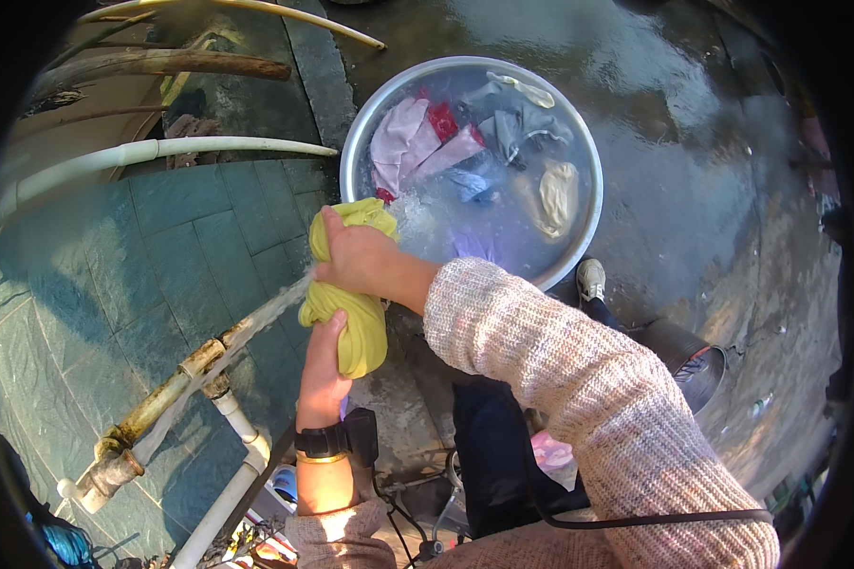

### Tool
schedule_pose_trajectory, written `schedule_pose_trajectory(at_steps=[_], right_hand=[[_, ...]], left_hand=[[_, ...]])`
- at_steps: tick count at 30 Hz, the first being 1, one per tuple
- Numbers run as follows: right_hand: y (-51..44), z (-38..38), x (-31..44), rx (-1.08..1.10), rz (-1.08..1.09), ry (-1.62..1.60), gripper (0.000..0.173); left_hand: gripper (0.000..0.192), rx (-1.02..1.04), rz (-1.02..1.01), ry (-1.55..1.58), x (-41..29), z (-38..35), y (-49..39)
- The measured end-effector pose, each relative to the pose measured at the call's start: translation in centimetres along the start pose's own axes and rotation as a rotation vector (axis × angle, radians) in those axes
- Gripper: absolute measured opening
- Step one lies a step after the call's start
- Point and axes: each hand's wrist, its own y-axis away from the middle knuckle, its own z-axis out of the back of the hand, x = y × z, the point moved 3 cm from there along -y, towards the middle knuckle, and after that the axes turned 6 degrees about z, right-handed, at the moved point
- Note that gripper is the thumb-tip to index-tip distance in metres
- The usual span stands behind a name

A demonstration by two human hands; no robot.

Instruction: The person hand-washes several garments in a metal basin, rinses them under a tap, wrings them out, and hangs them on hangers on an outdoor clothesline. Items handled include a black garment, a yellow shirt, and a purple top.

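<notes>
A bunched, wet yellow cloth (365,334) is gripped between my two hands at the near left rim of a large metal basin (592,178). My right hand (359,257) wraps around its upper part. Lower down, my left hand (325,363) holds the other end, with a dark band and a gold bangle on that wrist. A jet of water (238,341) shoots from a pipe outlet (103,476) and hits the cloth near my right hand. Cloudy water in the basin froths beside the cloth. Pink and red fabric (406,139), grey fabric (519,131) and a cream cloth (558,199) soak there.
White plastic pipes (238,419) stand at the lower left before green-grey tiles (178,235). Another pale pipe (185,146) and a wooden pole (178,62) reach toward the basin. A dark bucket (672,355) stands right of my shoe (591,279) on wet concrete (669,206).
</notes>
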Motion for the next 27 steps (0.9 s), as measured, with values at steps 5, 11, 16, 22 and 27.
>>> schedule_pose_trajectory(at_steps=[5,11,16,22,27], right_hand=[[2.8,-2.3,-4.5,-0.069,-0.146,-1.044,0.095],[5.4,-6.6,-5.6,0.054,-0.493,-1.861,0.083],[1.1,-2.9,-1.3,0.131,-0.044,-2.159,0.056],[-1.3,1.3,2.2,0.195,0.110,-1.638,0.040],[-2.1,1.6,3.6,0.102,0.094,-1.355,0.044]], left_hand=[[0.038,0.446,0.122,0.930,0.8,-0.4,0.6],[0.022,0.801,0.194,1.409,2.3,-5.1,3.2],[0.042,0.922,0.278,1.617,2.4,-5.1,6.5],[0.070,0.562,-0.135,0.515,-1.4,-0.7,6.9],[0.073,0.142,-0.404,-0.027,-3.9,0.6,6.6]])
